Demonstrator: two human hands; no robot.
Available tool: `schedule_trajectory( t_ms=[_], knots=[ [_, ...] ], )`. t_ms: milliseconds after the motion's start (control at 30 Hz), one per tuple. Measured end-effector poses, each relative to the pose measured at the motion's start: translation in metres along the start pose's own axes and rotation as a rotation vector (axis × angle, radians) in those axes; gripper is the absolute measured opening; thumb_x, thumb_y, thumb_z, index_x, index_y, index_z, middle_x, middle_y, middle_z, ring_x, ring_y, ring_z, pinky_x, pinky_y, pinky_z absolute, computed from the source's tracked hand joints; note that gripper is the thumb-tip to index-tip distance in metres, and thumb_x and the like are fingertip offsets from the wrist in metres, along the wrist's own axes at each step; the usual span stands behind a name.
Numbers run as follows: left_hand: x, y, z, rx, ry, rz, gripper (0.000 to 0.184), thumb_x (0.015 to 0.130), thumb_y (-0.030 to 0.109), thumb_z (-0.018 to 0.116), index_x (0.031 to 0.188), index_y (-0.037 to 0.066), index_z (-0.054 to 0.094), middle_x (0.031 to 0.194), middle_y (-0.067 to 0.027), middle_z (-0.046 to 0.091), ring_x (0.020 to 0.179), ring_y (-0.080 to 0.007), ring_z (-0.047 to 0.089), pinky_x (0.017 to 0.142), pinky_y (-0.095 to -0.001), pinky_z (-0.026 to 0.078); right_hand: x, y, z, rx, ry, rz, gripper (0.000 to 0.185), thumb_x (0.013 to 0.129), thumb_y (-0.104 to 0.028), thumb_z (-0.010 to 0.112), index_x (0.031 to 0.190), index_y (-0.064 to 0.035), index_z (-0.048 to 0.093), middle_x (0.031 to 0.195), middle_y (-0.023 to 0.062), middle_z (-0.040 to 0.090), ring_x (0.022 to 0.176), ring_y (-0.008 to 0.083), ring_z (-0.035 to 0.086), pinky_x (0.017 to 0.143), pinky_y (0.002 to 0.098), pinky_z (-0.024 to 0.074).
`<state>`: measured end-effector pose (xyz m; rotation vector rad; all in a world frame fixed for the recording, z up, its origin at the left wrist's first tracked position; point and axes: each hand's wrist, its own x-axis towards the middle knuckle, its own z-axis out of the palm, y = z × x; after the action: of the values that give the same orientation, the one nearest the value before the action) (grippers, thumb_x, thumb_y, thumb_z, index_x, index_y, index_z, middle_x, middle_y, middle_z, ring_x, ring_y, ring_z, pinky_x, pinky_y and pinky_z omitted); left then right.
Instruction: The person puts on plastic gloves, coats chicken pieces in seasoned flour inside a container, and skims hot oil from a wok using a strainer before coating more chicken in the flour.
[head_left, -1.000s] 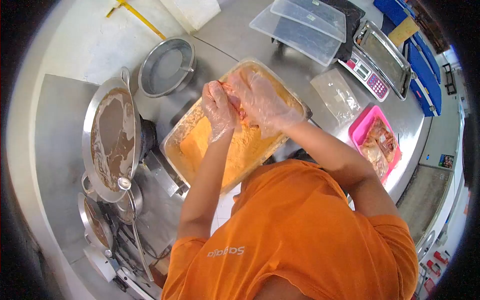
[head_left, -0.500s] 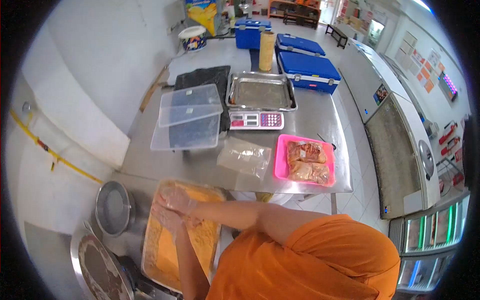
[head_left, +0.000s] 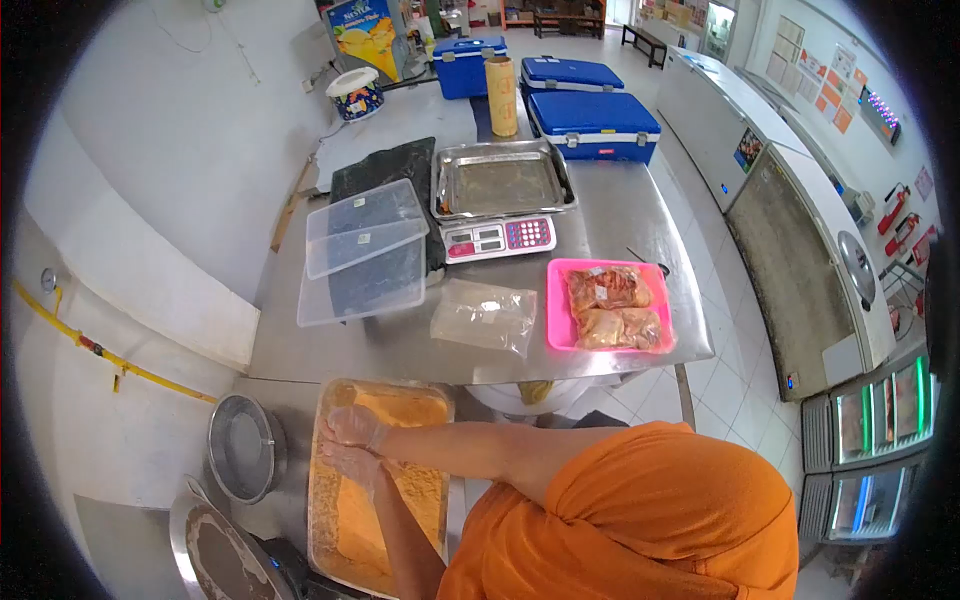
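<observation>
Both of my hands wear thin clear plastic gloves and meet over the left part of a shallow tray [head_left: 445,400] of orange-yellow powder [head_left: 365,520]. My right hand [head_left: 355,427] is on the far side, its fingers curled. Just below it and touching it, my left hand [head_left: 350,461] is also closed. Whatever lies between them, if anything, is hidden. The powder is heaped along the edges and smoother in the middle. A round metal sieve [head_left: 242,450] stands left of the tray, and a large pan with greyish-brown contents [head_left: 225,560] sits in front of it.
On the steel table [head_left: 640,220] are a pink tray [head_left: 560,310] with bagged raw meat [head_left: 615,305], a plastic bag [head_left: 485,315], a scale [head_left: 500,238], a metal tray [head_left: 505,185], clear lids [head_left: 365,250] and blue coolers [head_left: 595,125]. Chest freezers [head_left: 800,260] line the right.
The camera view has shifted, so the near tray and sieve appear lower and slightly to the right. My hands stay together over the powder with a small change of pose.
</observation>
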<state>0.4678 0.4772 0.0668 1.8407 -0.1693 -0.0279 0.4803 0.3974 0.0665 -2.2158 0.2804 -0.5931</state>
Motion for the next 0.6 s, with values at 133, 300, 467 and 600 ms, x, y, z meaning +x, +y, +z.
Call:
schedule_trajectory(
  t_ms=[133, 300, 467, 600],
  knots=[
    [0.009, -0.026, -0.016, -0.043, -0.107, -0.256, 0.069, 0.11, 0.055, 0.026, 0.146, 0.001, 0.049, 0.143, -0.0212, 0.055, 0.123, -0.0335, 0.059, 0.1, -0.0425, 0.051, -0.015, 0.003, -0.025, 0.017, -0.16, -0.068, 0.028, 0.094, -0.03, 0.061, 0.088, -0.0035, 0.066, 0.072, 0.0167, 0.068, 0.068, 0.0347, 0.069, 0.061, 0.0437, 0.0549],
    [0.004, -0.012, -0.023, -0.507, -0.124, -0.568, 0.055, 0.107, 0.052, 0.042, 0.138, 0.007, 0.052, 0.119, -0.0127, 0.066, 0.092, -0.0261, 0.067, 0.065, -0.0388, 0.054, -0.024, -0.004, -0.093, 0.217, -0.462, -0.143, 0.022, 0.092, -0.026, 0.065, 0.096, -0.0041, 0.065, 0.073, 0.0153, 0.068, 0.07, 0.0349, 0.069, 0.064, 0.0432, 0.0559],
    [0.009, -0.011, 0.012, -0.038, -0.064, -0.398, 0.066, 0.103, 0.062, 0.045, 0.141, 0.008, 0.052, 0.126, -0.0139, 0.063, 0.104, -0.0284, 0.064, 0.078, -0.042, 0.054, -0.037, 0.0, -0.147, 0.44, -0.845, 0.461, 0.027, 0.094, -0.029, 0.064, 0.103, -0.0034, 0.066, 0.083, 0.0181, 0.071, 0.083, 0.0336, 0.072, 0.072, 0.0424, 0.0568],
    [-0.001, 0.036, 0.051, 0.122, -0.038, -0.432, 0.072, 0.101, 0.062, 0.046, 0.15, 0.009, 0.045, 0.141, -0.0148, 0.056, 0.126, -0.0305, 0.056, 0.099, -0.0441, 0.048, -0.037, 0.045, -0.119, 0.423, -0.733, 0.301, 0.027, 0.086, -0.021, 0.072, 0.104, -0.002, 0.067, 0.088, 0.0207, 0.073, 0.086, 0.0339, 0.074, 0.074, 0.0434, 0.0571]
  ],
)
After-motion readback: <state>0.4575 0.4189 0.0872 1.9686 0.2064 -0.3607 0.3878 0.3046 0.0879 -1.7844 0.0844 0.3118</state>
